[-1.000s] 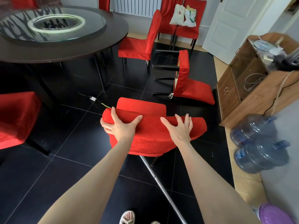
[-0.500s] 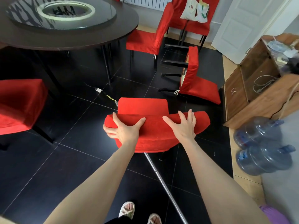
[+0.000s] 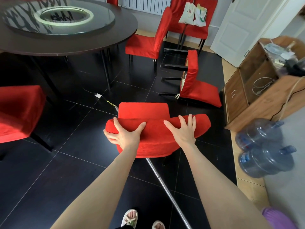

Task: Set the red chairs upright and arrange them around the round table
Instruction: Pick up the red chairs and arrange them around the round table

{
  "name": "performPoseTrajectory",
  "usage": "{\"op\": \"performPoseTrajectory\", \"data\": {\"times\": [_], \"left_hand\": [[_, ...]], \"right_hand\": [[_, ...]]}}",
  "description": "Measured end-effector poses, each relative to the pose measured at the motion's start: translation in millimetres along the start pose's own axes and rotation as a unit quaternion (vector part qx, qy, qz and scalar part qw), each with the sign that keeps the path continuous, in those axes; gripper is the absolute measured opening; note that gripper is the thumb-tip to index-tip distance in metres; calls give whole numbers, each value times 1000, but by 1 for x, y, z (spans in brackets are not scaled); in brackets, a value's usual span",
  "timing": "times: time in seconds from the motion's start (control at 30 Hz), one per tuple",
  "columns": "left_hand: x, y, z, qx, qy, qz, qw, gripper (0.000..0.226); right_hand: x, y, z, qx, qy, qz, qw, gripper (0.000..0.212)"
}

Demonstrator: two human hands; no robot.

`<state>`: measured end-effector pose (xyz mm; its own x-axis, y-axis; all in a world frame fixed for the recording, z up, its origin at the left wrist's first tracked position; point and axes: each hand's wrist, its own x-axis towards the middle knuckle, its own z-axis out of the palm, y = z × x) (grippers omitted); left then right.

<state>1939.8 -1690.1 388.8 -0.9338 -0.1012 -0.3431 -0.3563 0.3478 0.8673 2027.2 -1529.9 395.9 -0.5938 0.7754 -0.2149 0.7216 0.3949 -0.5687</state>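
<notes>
Two hands rest on the crest of the backrest of a red fabric-covered chair (image 3: 143, 110), which stands in the near middle of the black tiled floor (image 3: 66, 162) with its seat facing the far side. The left hand (image 3: 124, 135) grips the crest's left end, thumb laid across the top and outer fingers curled round the near face. The right hand (image 3: 184, 132) lies flat over the right part, fingers straight and slightly spread, thumb splayed toward the other hand. This chair looks upright already, though its legs are mostly hidden, so the step in hand seems to be moving it into place. The round dark wooden table (image 3: 99, 46) is at the far left, well apart from it. One upright red chair (image 3: 145, 43) stands at the table's right side and another red seat (image 3: 18, 109) sits at the near left, with a gap between them. The next move probably calls for a firmer right-hand hold, then lifting or sliding the chair forward and left into that gap, clear of the white plug and cable (image 3: 98, 95) just beyond it and the thin metal pole (image 3: 166, 187) running out from beneath it. Farther right, a toppled red chair (image 3: 199, 90) lies on its back, legs pointing left, not yet righted.
</notes>
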Motion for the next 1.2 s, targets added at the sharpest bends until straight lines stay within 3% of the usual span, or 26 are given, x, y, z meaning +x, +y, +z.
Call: {"op": "performPoseTrajectory", "data": {"times": [0.13, 0.47, 1.0, 1.2], "left_hand": [[-2, -1, -4, 12, 0, 13, 1000, 119], [-12, 26, 0, 82, 38, 152, 984, 112], [-101, 99, 101, -3, -60, 241, 969, 97], [-140, 131, 158, -20, -117, 282, 952, 95]], "right_hand": [[-2, 1, -1, 8, -2, -6, 1000, 89], [-4, -1, -19, 60, 43, -17, 997, 81], [23, 68, -143, 168, 145, -54, 974, 63], [42, 105, -200, 203, 217, -50, 954, 60]]}}
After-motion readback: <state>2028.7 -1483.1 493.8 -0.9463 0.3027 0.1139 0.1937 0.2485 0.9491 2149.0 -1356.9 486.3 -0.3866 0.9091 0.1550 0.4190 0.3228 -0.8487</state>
